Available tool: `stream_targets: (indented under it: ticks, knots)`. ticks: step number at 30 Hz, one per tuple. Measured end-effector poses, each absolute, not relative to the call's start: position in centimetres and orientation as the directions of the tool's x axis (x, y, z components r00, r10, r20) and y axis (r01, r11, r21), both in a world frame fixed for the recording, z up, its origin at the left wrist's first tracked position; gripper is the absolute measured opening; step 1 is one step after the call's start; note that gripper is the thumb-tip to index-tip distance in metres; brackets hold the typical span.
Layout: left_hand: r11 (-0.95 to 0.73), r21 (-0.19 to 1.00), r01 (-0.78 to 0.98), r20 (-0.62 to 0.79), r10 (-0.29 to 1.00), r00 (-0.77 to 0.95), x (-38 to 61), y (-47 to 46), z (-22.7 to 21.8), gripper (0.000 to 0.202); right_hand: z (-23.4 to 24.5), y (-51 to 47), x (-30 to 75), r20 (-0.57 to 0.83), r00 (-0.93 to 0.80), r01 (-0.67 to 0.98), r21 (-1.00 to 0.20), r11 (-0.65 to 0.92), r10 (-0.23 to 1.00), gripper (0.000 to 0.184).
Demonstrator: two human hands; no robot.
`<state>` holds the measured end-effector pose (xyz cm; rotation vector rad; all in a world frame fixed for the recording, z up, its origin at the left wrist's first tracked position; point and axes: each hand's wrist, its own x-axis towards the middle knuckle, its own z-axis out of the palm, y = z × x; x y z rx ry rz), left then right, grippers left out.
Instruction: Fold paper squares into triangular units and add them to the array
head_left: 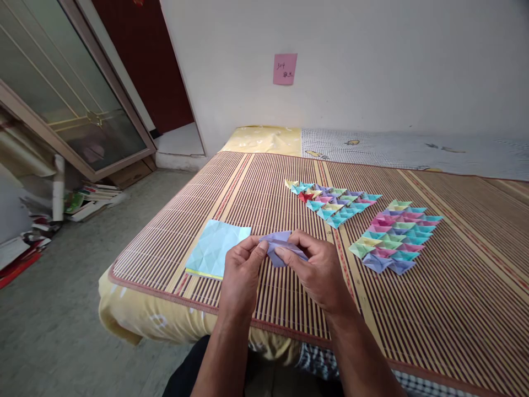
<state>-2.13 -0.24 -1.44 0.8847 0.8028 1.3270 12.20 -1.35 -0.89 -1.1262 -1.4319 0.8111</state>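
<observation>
- Because the purple paper (276,242) is small and thin, it is pinched from both sides at once; it is held up over the near part of the slatted mat (165,231), between the two hands.
- Left hand (242,270): grasping the paper's left side, thumb on the upper face, fingers curled behind. Judged purpose: to steady that side.
- Right hand (316,267): grasping the paper's right side, thumb laid along the upper face, forefinger near the far edge. This grip appears suited to pressing or shaping a fold; the fingertips underneath are hidden.
- Light-blue sheet (210,248): flat on the mat, creased in a grid, just beside the left hand in this view. Whether they touch cannot be told. A yellow strip along its near edge suggests further sheets below. Its position puts it within easy left-hand reach.
- Farther group of folded paper shapes (336,201): beyond the hands, in close slanting rows; the order presumably aids counting.
- Right-side group of folded paper shapes (397,237): similarly ranked, apart from the other group and clear of the hands. Two purple pieces lie at its near end.
- Pink note (285,69): on the wall, handwritten, probably a label.
</observation>
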Motion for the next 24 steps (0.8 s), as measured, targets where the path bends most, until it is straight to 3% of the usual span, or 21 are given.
stream_targets:
  ticks: [5,15,20,24]
  knots:
    - [0.035,0.894,-0.447,0.027,0.991,0.132,-2.21,-0.24,-1.5,0.029,-1.39,-1.25,12.44,0.217,0.04,0.12,-0.97,0.211,0.975,0.017]
    - [0.057,0.89,-0.452,-0.028,0.997,0.07,-2.18,-0.41,-1.53,0.02,-1.06,-1.5,12.25,0.243,0.059,0.162,-0.959,0.231,0.968,0.019]
    - [0.072,0.895,-0.441,-0.011,0.99,0.138,-2.55,-0.34,-1.64,0.019,-1.13,-1.46,12.54,0.185,0.038,0.074,-0.981,0.181,0.982,0.021]
    - [0.059,0.902,-0.427,0.015,0.986,0.167,-2.71,-0.31,-1.67,0.03,-1.02,-1.32,12.89,0.166,0.017,0.006,-0.986,0.166,0.986,0.02]
